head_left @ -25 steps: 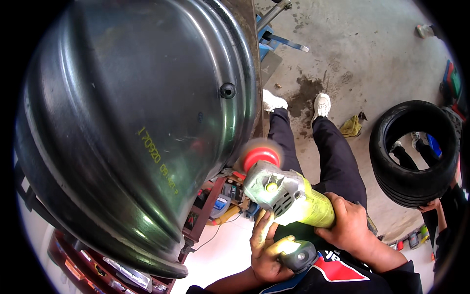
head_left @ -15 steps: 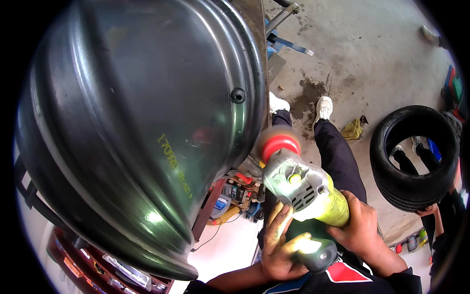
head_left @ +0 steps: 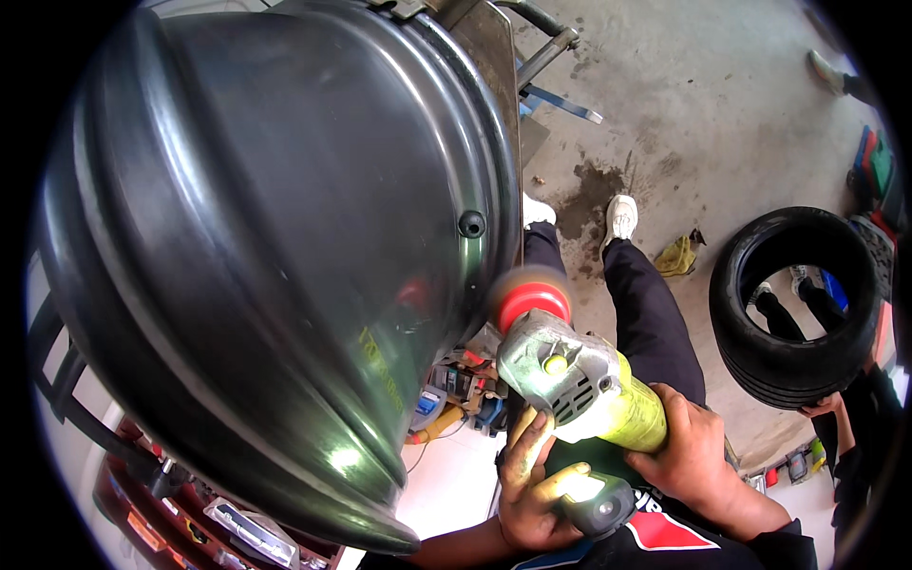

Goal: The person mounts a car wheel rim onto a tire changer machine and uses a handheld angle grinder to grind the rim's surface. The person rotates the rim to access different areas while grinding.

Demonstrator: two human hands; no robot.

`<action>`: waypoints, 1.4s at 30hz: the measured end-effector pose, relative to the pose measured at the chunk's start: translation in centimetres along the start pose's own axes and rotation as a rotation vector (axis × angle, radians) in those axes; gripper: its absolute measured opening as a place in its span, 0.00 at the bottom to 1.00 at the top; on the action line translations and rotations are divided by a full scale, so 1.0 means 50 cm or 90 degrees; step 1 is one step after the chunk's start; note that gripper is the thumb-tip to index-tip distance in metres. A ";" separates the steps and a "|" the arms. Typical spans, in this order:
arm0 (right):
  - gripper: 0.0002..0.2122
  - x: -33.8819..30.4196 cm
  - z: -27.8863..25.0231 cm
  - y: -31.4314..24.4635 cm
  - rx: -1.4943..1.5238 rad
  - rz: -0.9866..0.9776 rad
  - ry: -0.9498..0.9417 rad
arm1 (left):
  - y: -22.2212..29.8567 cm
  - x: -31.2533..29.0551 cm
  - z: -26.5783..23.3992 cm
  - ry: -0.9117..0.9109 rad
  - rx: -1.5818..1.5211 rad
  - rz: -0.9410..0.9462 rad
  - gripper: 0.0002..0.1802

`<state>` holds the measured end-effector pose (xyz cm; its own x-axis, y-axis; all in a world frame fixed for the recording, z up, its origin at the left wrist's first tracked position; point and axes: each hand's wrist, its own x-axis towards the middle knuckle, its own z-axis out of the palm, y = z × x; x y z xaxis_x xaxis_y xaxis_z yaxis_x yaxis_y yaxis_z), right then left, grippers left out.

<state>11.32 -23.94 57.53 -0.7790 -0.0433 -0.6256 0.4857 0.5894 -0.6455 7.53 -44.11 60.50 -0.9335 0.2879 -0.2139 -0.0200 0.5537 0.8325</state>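
Note:
A large black wheel rim (head_left: 285,218) fills the left side, with a valve hole (head_left: 471,224) near its right edge. My right hand (head_left: 692,445) is closed round the yellow-green body of an angle grinder (head_left: 594,380). Its red disc (head_left: 534,302), blurred round its outer edge, is beside the lower right edge of the rim; I cannot tell whether they touch. Below the grinder head, my left hand (head_left: 527,508) is closed round a dark handheld lamp (head_left: 603,505) that is lit. One fingertip of that hand reaches up to the grinder's housing.
On the right, another person's hand (head_left: 825,407) steadies a black tyre (head_left: 741,351). A yellow cloth (head_left: 676,256) lies on the stained concrete floor. Tools (head_left: 461,385) lie beneath the rim, and a red tool cart (head_left: 142,503) stands at lower left. A metal bar (head_left: 551,59) juts out at the top.
The rim has turned, carrying its valve hole and yellow markings downward. The grinder and both my hands have shifted slightly left in view.

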 end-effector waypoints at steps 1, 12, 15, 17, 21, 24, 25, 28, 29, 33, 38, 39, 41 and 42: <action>0.38 0.001 -0.003 -0.003 -0.001 0.003 0.003 | 0.001 0.005 -0.001 -0.007 -0.004 -0.005 0.11; 0.38 0.024 -0.060 -0.046 -0.036 0.050 0.009 | 0.005 0.083 -0.028 -0.107 -0.112 0.051 0.28; 0.39 0.030 -0.075 -0.056 -0.035 0.074 0.001 | 0.012 0.109 -0.027 -0.113 -0.111 0.078 0.25; 0.38 0.034 -0.084 -0.064 -0.046 0.087 0.002 | 0.017 0.126 -0.030 -0.125 -0.102 0.087 0.26; 0.37 0.046 -0.102 -0.076 -0.050 0.087 0.022 | 0.028 0.153 -0.036 -0.132 -0.104 0.073 0.26; 0.36 0.057 -0.116 -0.078 -0.044 0.090 0.026 | 0.024 0.173 -0.033 -0.164 -0.150 0.082 0.29; 0.36 0.061 -0.121 -0.079 -0.047 0.089 0.028 | 0.022 0.180 -0.033 -0.174 -0.162 0.081 0.29; 0.36 0.073 -0.133 -0.084 -0.054 0.089 0.031 | 0.026 0.200 -0.035 -0.181 -0.177 0.077 0.29; 0.36 0.078 -0.138 -0.087 -0.056 0.088 0.033 | 0.028 0.209 -0.035 -0.181 -0.194 0.071 0.29; 0.36 0.103 -0.155 -0.096 -0.080 0.101 0.045 | 0.033 0.258 -0.031 -0.157 -0.150 0.127 0.27; 0.36 0.112 -0.162 -0.082 -0.071 0.094 0.095 | 0.017 0.276 -0.020 -0.129 -0.118 0.134 0.28; 0.36 0.103 -0.158 -0.079 -0.068 0.083 0.101 | 0.015 0.266 -0.023 -0.126 -0.090 0.183 0.28; 0.38 0.074 -0.150 -0.073 -0.049 0.077 0.092 | 0.026 0.221 -0.019 -0.119 -0.134 0.133 0.26; 0.38 0.058 -0.140 -0.070 -0.050 0.085 0.074 | 0.027 0.198 -0.014 -0.119 -0.192 0.107 0.27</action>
<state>4.58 -20.48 61.04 -0.7520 0.1301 -0.6462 0.5593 0.6447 -0.5212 -2.00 -41.04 59.85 -0.8517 0.5081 -0.1283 -0.0027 0.2405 0.9706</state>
